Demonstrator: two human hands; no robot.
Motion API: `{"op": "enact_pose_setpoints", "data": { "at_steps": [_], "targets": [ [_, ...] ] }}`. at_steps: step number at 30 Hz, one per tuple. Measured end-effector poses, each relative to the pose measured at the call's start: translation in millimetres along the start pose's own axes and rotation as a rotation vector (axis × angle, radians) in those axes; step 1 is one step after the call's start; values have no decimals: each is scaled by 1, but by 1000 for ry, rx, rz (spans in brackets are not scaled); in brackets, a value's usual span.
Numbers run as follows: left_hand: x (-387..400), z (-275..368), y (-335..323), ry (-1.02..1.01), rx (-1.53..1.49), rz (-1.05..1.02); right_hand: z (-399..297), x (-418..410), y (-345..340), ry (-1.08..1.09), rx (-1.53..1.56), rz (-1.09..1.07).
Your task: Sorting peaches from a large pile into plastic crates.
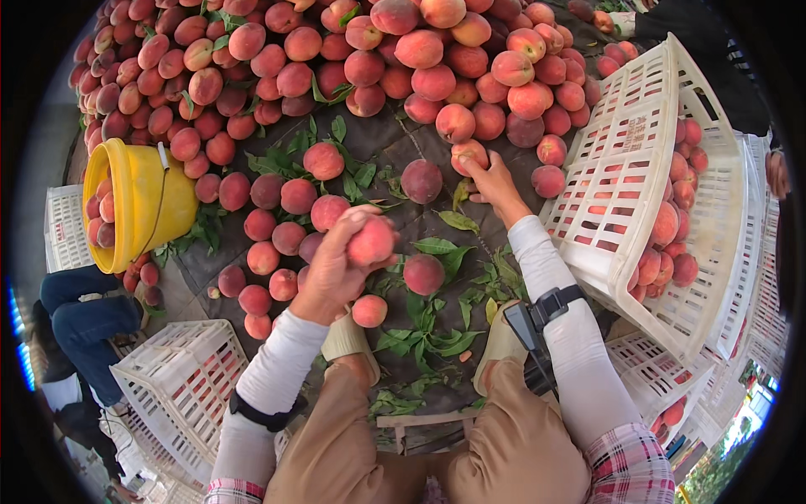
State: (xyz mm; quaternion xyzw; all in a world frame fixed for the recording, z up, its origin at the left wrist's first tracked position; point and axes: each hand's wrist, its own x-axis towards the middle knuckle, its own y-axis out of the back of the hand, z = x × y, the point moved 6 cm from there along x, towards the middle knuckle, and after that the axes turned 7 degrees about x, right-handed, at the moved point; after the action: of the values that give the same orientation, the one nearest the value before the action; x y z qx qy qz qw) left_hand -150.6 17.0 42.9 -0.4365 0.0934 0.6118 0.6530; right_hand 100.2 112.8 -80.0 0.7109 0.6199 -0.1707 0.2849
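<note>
My left hand (pixel 337 268) is closed around a red peach (pixel 370 241), raised over the dark ground sheet (pixel 378 142). Out ahead, my right hand (pixel 494 184) has its thumb and fingers on another peach (pixel 468 155) at the near edge of a large heap of peaches (pixel 434 50). Loose peaches lie to the left of my left hand, one of them a dark red peach (pixel 288 238). Between my hands a single dark peach (pixel 422 181) rests on the sheet, and one more peach (pixel 424 274) lies nearer my feet among green leaves (pixel 423 337).
A white plastic crate (pixel 620 189) of peaches stands at the right, with further crates behind and below it. On the left are a yellow bucket (pixel 135 201) holding peaches and a white crate (pixel 182 372). A seated person's legs (pixel 94 321) show beside them.
</note>
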Motion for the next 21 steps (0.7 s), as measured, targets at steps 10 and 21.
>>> {"op": "enact_pose_setpoints", "data": {
  "at_steps": [10,21],
  "targets": [
    [-366,118,250,-698,564,1366,-20,-81,-27,108,511,-327],
    [-491,-55,424,-171,447,1468,-69,-189,30,162,612,-581]
  ]
}}
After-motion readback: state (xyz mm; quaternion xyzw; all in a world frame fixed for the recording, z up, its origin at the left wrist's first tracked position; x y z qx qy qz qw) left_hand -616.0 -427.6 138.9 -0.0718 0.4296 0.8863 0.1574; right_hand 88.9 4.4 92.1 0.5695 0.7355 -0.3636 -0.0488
